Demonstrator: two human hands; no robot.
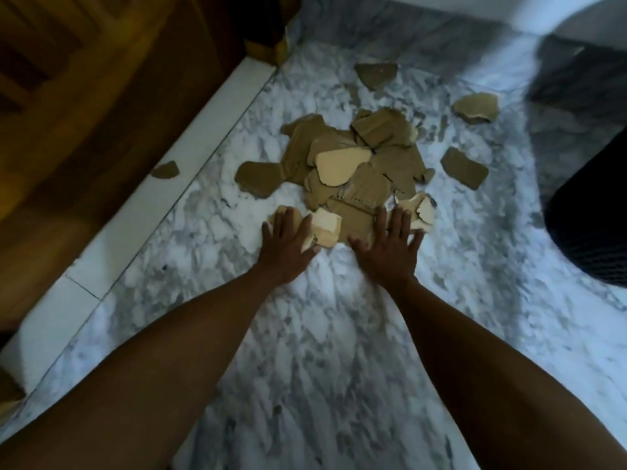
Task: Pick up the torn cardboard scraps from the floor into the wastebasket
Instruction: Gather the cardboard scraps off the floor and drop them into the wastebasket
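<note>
A heap of torn brown cardboard scraps point(356, 164) lies on the white marble floor point(322, 334). Loose scraps sit apart: one at the back point(376, 74), two at the right point(476, 108) point(464, 167), one at the left point(259, 179), and a small one point(165, 170) on the white ledge. My left hand point(288, 244) lies flat with straight fingers on the scraps at the heap's near left edge. My right hand point(390, 247) lies flat, fingers spread, on the near right edge of the heap. A black mesh wastebasket point(590, 218) stands at the right.
A white marble ledge point(176, 184) runs diagonally along the left, with dark wooden panelling point(84, 96) behind it. A wooden post base point(268, 45) stands at the far corner. A dark blurred shape point(583, 69) sits at the top right.
</note>
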